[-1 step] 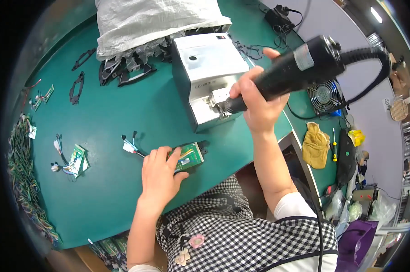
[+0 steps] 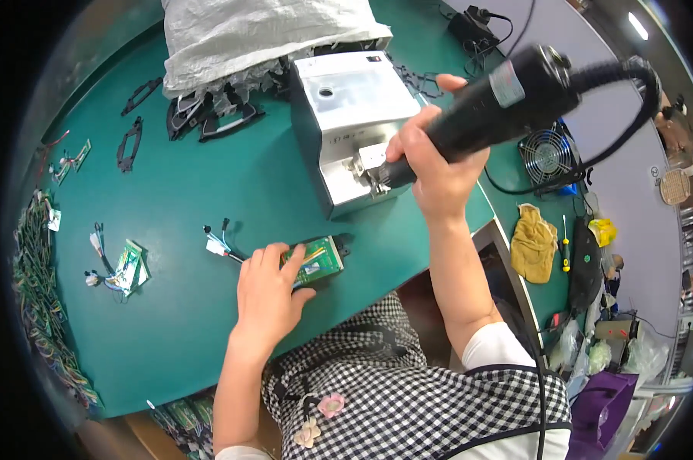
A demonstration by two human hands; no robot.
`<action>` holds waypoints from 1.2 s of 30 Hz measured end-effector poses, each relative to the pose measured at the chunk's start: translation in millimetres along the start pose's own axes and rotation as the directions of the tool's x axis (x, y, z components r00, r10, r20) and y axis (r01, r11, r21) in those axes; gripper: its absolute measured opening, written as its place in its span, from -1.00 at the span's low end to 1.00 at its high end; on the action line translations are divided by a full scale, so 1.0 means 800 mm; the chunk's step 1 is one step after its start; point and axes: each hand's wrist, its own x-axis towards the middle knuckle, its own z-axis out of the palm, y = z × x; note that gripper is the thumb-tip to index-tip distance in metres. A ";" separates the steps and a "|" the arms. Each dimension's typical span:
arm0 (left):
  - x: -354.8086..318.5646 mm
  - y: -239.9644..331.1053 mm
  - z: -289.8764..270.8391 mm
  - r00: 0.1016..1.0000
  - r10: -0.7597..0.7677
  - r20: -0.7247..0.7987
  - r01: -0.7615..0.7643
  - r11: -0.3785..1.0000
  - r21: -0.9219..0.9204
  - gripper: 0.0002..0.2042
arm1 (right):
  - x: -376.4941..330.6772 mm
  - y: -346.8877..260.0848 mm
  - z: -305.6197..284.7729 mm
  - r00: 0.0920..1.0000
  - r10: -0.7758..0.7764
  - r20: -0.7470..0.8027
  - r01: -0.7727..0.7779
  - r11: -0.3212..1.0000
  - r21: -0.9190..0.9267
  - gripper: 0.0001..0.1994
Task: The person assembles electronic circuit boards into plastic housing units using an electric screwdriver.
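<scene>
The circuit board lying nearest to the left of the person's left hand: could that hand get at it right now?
Probably yes, once the left hand leaves the other board it touches: only bare tabletop shows between the hand and that circuit board.

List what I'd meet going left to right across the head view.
Heap of coloured wires → wired circuit board → left hand → green circuit board under its fingertips → right hand gripping the black corded power screwdriver → tan cloth → yellow-handled screwdriver.
</scene>
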 end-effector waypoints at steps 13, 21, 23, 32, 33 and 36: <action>-0.004 -0.009 0.007 1.000 -0.028 -0.010 0.028 0.999 0.019 -0.52 | -0.100 -0.007 0.026 0.949 0.279 0.149 -0.308 0.921 0.239 -0.34; -0.002 -0.004 0.007 0.999 -0.013 -0.053 0.015 0.999 0.040 -0.51 | -0.106 0.010 0.025 0.911 0.228 0.343 -0.267 0.961 0.070 -0.39; -0.005 -0.007 0.008 0.998 -0.032 -0.056 0.035 0.998 0.044 -0.51 | -0.102 0.011 0.026 0.861 0.110 0.496 -0.077 0.993 -0.087 -0.48; -0.004 -0.002 0.014 0.996 -0.003 -0.090 0.008 0.999 0.054 -0.53 | -0.085 0.011 0.022 0.852 0.136 0.505 -0.245 0.957 0.156 -0.47; -0.006 0.000 0.014 0.996 -0.014 -0.089 0.015 1.000 0.008 -0.55 | -0.079 0.007 0.019 0.904 0.043 0.426 -0.127 0.977 0.172 -0.44; -0.007 -0.001 0.008 0.993 -0.014 -0.120 0.015 1.000 0.005 -0.40 | -0.026 -0.019 0.006 0.999 0.000 -0.051 0.017 0.940 0.342 -0.44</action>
